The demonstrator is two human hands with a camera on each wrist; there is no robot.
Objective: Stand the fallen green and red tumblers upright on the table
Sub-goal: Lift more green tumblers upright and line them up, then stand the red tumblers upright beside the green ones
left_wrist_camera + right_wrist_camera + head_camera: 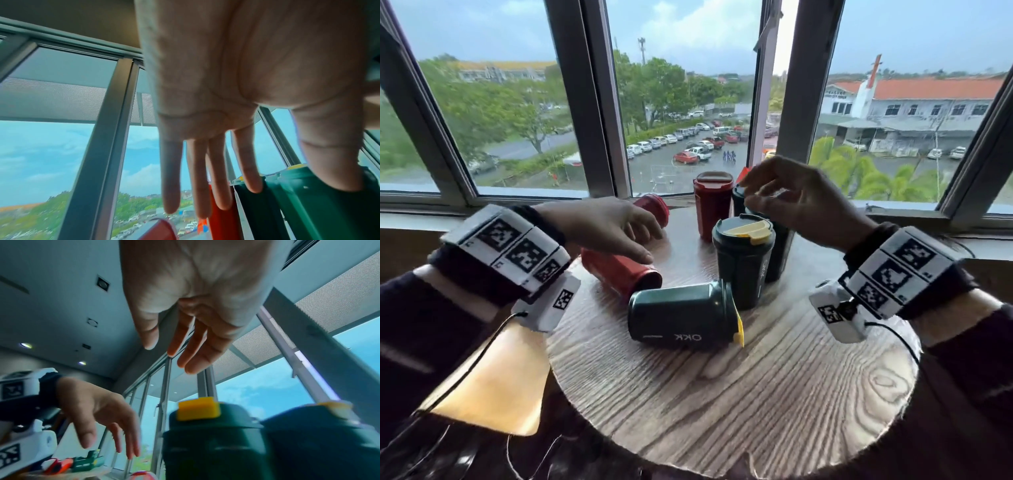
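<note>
A green tumbler (685,317) lies on its side in the middle of the round wooden table (739,404), its yellow-flapped lid pointing right. Left of it lies a red tumbler (619,270), and a second red one (654,207) lies farther back. My left hand (652,245) hovers just over the nearer red tumbler with straight, spread fingers (197,178), holding nothing. My right hand (748,193) hangs above the upright green tumblers (205,443), its fingers loosely bent and empty.
An upright red tumbler (714,205) and several upright green tumblers (743,260) crowd the table's far side by the window sill (517,205). The table's near half shows bare wood. Cables trail from both wrist cameras.
</note>
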